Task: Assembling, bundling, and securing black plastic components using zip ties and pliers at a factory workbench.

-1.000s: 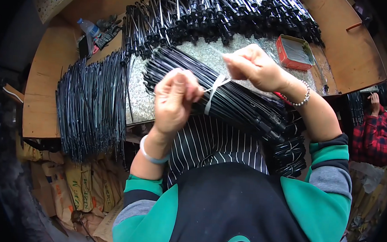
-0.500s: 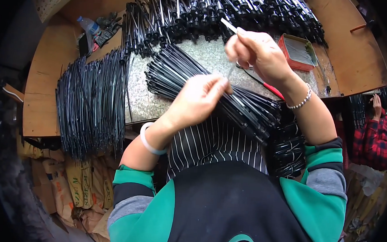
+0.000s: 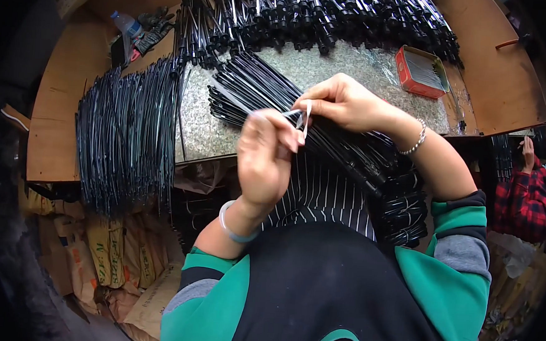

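A thick bundle of thin black rods (image 3: 253,85) lies slantwise over the table's near edge and my lap. Around its middle runs a narrow white strip (image 3: 307,117), which forms a small loop above the rods. My right hand (image 3: 349,103) is closed, pinching the strip by the loop between thumb and fingers. Beside it, my left hand (image 3: 263,157) has its fingers curled on the strip; a pale length of it slants away up and left past the fingers. The fingertips of the left hand are partly blurred.
Many black rods with thick ends (image 3: 320,17) are heaped along the table's back. A flat pile of black rods (image 3: 125,136) overhangs its left edge. A red open box (image 3: 421,72) of thin pieces stands at right. Another person's checked sleeve (image 3: 524,201) shows far right.
My right hand has come down and left to the bundle. My left hand has turned upright and shifted slightly left. The strip, raised before, now forms a loop over the rods.
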`<action>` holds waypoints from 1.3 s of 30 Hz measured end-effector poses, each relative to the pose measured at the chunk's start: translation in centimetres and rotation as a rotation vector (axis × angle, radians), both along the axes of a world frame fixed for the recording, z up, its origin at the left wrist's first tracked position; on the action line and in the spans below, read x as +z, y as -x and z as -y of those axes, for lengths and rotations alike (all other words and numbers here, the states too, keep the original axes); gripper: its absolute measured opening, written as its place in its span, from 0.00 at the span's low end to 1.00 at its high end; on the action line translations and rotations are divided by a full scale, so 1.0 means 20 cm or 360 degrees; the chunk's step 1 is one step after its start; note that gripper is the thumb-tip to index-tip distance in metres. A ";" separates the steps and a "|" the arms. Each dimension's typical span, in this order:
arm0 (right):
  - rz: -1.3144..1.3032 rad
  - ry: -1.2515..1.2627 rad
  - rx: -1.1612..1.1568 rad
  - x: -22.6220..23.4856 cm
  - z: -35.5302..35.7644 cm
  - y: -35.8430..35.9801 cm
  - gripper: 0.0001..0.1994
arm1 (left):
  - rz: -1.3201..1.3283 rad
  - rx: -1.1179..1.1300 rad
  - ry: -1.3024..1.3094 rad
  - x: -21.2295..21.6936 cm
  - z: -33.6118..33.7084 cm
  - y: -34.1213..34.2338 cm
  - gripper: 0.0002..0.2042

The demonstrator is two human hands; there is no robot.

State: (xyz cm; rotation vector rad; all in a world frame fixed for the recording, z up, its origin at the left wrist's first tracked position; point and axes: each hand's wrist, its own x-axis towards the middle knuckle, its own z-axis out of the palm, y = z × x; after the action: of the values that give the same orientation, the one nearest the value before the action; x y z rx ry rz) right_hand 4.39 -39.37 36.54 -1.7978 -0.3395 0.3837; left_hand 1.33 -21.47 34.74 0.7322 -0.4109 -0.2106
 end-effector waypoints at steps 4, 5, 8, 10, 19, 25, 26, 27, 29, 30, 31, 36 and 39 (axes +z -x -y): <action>0.0074 0.0033 0.0135 0.06 0.02 0.00 0.06 | 0.2027 0.0132 -0.1525 -0.07 -0.13 -0.02 0.19; 0.0300 0.0222 0.0227 0.07 0.02 0.01 0.05 | 0.1826 0.0239 -0.1356 -0.08 -0.13 -0.04 0.17; 0.1040 0.0673 0.0264 0.07 -0.02 0.04 0.08 | 0.0776 0.0248 -0.1141 -0.05 -0.10 -0.14 0.12; 0.1652 0.0988 0.0206 0.04 -0.06 0.05 0.09 | 0.0497 -0.0123 -0.1230 -0.06 -0.12 -0.25 0.11; 0.1986 0.1114 -0.0290 0.04 0.00 0.08 0.11 | 0.0523 -0.0402 -0.1402 0.03 -0.03 -0.36 0.04; 0.1226 0.1238 -0.0250 0.04 -0.04 0.02 0.07 | 0.1781 0.0378 -0.2087 0.08 -0.15 -0.28 0.03; 0.1057 0.1174 -0.0305 0.03 -0.02 0.03 0.09 | 0.1975 0.0503 -0.2346 0.05 -0.20 -0.31 0.06; 0.1034 0.1210 -0.0370 0.01 0.05 0.07 0.09 | 0.2025 0.0462 -0.2287 0.08 -0.17 -0.27 0.06; 0.0804 0.1118 -0.0437 -0.04 0.17 0.15 0.13 | 0.2525 0.0724 -0.2697 0.14 -0.16 -0.18 0.11; 0.0700 0.1056 -0.0447 -0.04 0.21 0.17 0.15 | 0.2565 0.0659 -0.2681 0.13 -0.16 -0.18 0.13; 0.0494 0.1008 -0.0483 -0.05 0.23 0.20 0.19 | 0.2571 0.0655 -0.2675 0.10 -0.18 -0.20 0.13; 0.0516 0.1049 -0.0335 0.05 -0.03 0.32 0.45 | 0.2134 0.0813 -0.1962 0.15 -0.19 -0.40 0.16; 0.0368 0.1187 -0.0168 0.04 0.09 0.33 0.49 | 0.2231 0.0489 -0.2418 0.07 -0.08 -0.55 0.20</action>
State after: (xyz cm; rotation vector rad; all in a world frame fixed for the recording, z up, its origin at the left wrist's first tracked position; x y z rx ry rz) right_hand -2.29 -41.09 37.28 -2.5912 -0.2763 0.2378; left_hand 12.32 -19.90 36.22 2.4213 -1.5032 0.4207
